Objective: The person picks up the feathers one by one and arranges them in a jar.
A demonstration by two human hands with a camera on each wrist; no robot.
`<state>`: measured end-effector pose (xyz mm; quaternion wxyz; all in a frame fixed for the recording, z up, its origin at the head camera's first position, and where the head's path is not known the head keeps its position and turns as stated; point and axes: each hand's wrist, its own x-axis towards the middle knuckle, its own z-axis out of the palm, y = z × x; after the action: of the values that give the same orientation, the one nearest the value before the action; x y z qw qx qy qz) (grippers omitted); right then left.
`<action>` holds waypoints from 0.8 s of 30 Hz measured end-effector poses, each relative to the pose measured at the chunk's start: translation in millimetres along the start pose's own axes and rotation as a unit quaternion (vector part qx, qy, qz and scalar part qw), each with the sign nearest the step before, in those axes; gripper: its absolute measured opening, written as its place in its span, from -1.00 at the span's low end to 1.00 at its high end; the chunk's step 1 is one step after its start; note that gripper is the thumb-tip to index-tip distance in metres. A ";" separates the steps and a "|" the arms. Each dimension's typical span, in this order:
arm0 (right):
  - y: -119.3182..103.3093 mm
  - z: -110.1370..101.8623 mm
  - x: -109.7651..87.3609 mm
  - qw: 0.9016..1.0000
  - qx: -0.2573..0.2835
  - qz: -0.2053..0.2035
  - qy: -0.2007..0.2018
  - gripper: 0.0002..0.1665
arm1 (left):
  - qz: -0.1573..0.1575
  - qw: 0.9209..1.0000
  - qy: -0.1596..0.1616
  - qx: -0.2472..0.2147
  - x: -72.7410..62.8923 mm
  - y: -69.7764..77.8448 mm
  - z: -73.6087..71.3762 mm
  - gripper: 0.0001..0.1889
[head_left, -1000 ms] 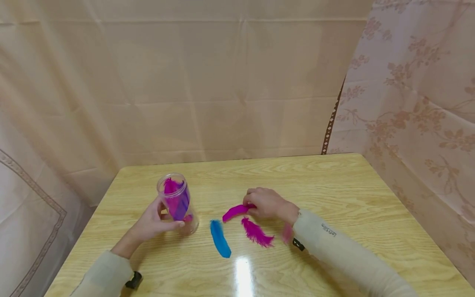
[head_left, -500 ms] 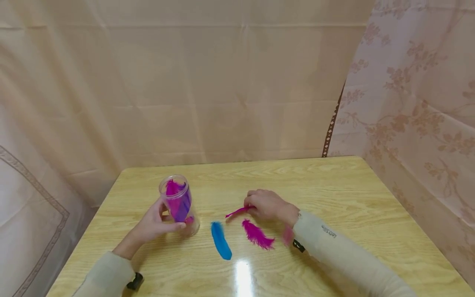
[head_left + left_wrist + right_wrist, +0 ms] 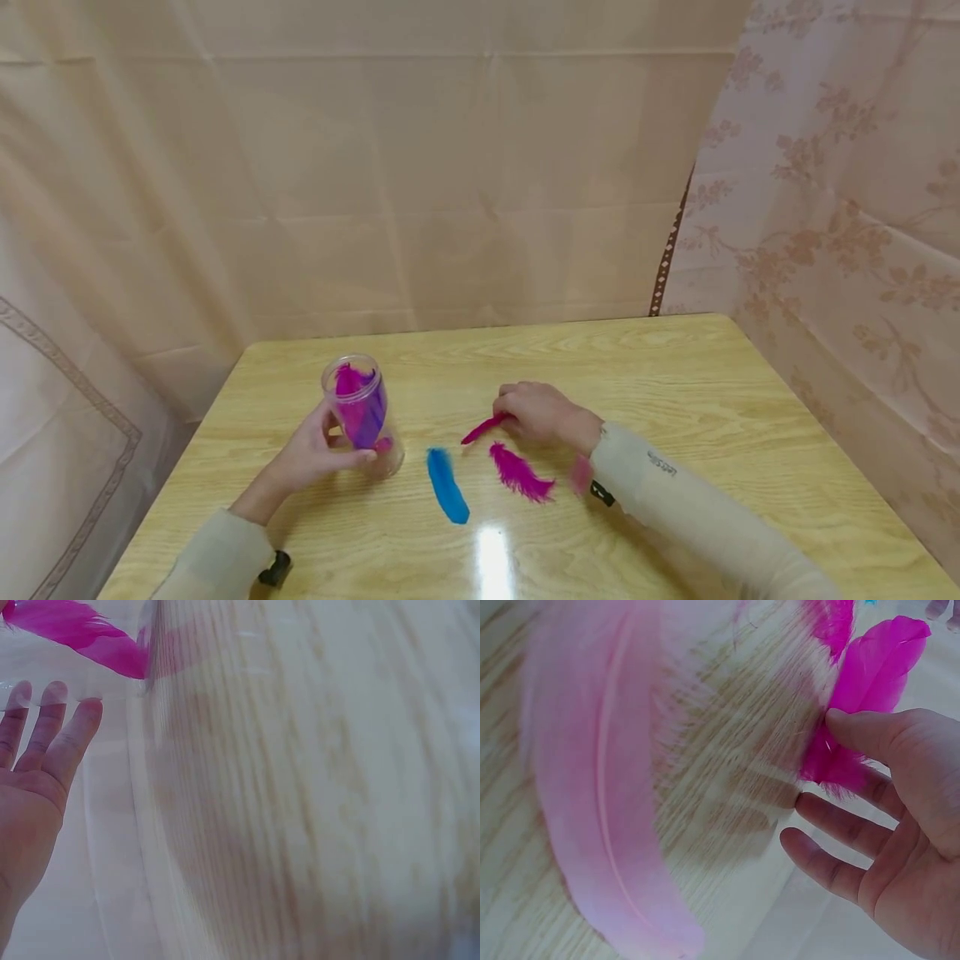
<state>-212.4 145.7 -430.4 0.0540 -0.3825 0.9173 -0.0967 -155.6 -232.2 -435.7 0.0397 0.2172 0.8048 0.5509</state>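
On the left in the head view, my left hand [image 3: 306, 454] grips a clear jar [image 3: 392, 461] round its side. The jar tilts, its open mouth facing up, and magenta and purple feathers [image 3: 365, 417] show through its wall. My right hand [image 3: 542, 412] pinches a magenta feather [image 3: 482, 430] close over the table. In the right wrist view, the thumb is on that magenta feather [image 3: 877, 671], while the other fingers spread loosely below. A fluffy magenta feather [image 3: 521, 473] lies just in front of this hand, and a blue feather [image 3: 447, 487] lies between the hands.
A pale pink feather [image 3: 580, 473] lies beside my right wrist, large in the right wrist view. The wood-grain table [image 3: 660, 358] ends at curtains [image 3: 450, 183] behind and at the sides. Light glares off its front middle.
The magenta feather in my right hand has turned from its broad side to its edge, its free end shifting slightly right. The left hand and jar have stayed nearly still.
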 end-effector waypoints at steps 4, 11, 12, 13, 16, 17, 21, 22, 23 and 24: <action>0.3 -0.7 2.2 1.000 0.004 0.001 0.000 -0.93 | -0.006 1.000 0.003 0.004 -0.6 -0.2 -0.3 -0.05; 2.4 -0.6 2.4 1.000 -0.002 -0.008 0.002 -0.96 | -0.012 1.000 0.007 0.003 -0.2 -0.7 1.0 -0.06; 2.8 -0.8 2.0 1.000 -0.001 -0.010 0.003 -0.95 | -0.012 1.000 0.007 0.002 0.0 -0.7 1.3 -0.06; 3.2 -0.5 2.2 1.000 0.000 -0.012 0.002 -0.96 | -0.014 1.000 0.008 0.004 -0.1 -0.7 1.2 -0.05; 3.5 -0.1 3.5 1.000 0.002 -0.017 0.004 -0.95 | -0.021 1.000 0.008 0.007 -0.7 -0.6 0.1 -0.05; 3.6 0.0 4.2 1.000 0.000 -0.019 0.004 -0.95 | -0.023 1.000 0.008 0.008 -0.8 -0.5 -0.4 -0.05; 3.9 -1.1 5.8 1.000 -0.003 -0.017 0.003 -0.94 | -0.023 1.000 0.005 0.009 0.0 0.0 -1.5 -0.04; 4.1 -1.6 5.9 1.000 -0.004 -0.015 0.003 -0.94 | -0.022 1.000 0.004 0.010 0.4 0.1 -1.6 -0.04; 4.2 -2.2 5.8 1.000 -0.004 -0.014 0.002 -0.94 | -0.021 1.000 0.004 0.010 0.9 0.1 -1.6 -0.04; 4.4 -2.8 5.7 1.000 -0.004 -0.012 0.003 -0.94 | -0.020 1.000 0.003 0.010 1.4 0.1 -1.6 -0.04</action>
<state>-220.0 145.1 -428.7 0.0488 -0.3934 0.9131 -0.0953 -157.3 -232.9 -434.7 0.0460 0.1996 0.8148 0.5423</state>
